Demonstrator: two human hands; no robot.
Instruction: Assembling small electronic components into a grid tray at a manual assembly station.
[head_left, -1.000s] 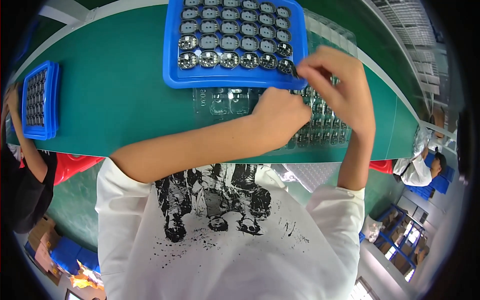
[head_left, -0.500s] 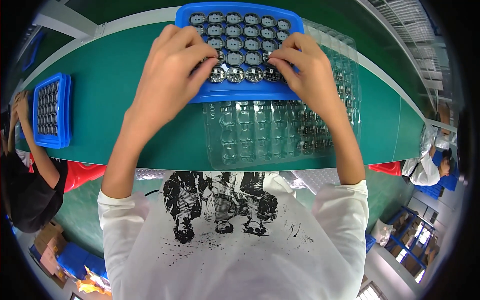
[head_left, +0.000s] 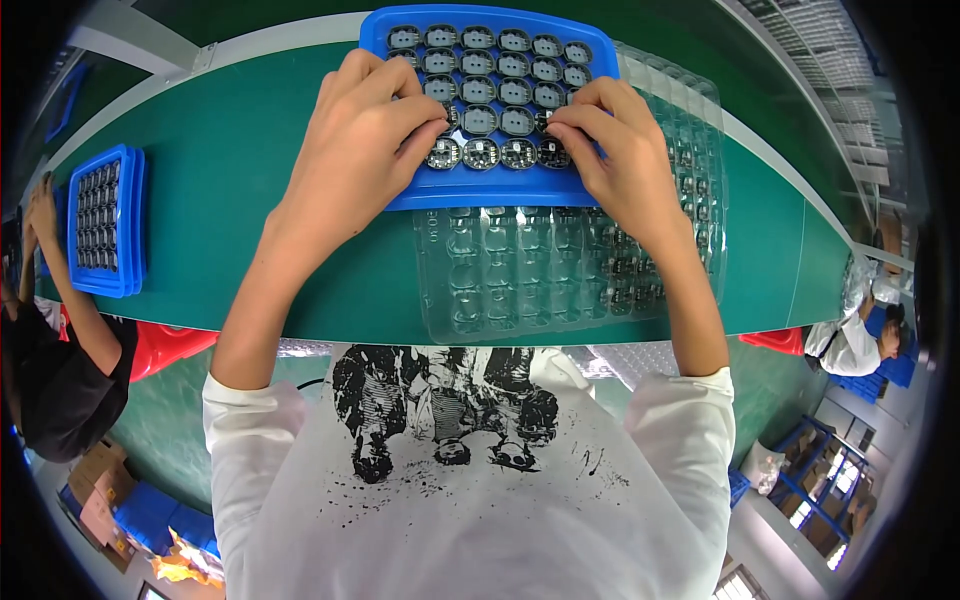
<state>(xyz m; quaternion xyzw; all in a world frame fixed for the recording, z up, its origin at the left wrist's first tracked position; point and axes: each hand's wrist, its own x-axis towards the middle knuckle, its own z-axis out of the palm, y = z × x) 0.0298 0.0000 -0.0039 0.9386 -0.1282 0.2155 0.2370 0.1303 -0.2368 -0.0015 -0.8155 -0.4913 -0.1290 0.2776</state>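
Observation:
A blue tray (head_left: 480,192) holds rows of small oval dark-and-grey electronic parts (head_left: 479,121). In the nearest row, the round parts (head_left: 481,153) show a different, shinier circuit-like face. My left hand (head_left: 365,150) reaches over the tray's left side, thumb and forefinger pinched on a part in the second row from the front. On the right side of that same row, my right hand (head_left: 622,150) pinches another part between thumb and forefinger. The fingertips partly hide both parts. Beneath the blue tray's near and right sides lies a clear plastic blister tray (head_left: 500,270), with parts in its right-hand pockets.
Everything rests on a green worktop (head_left: 230,180). Stacked blue trays (head_left: 105,222) with similar parts stand at the left, beside a co-worker's arms (head_left: 75,270). Red stools (head_left: 172,347) show below the table edge. Another person (head_left: 850,340) sits far right.
The blue tray, the clear tray and my hands appear slightly farther right in view. Both hands keep their pinch on the same row.

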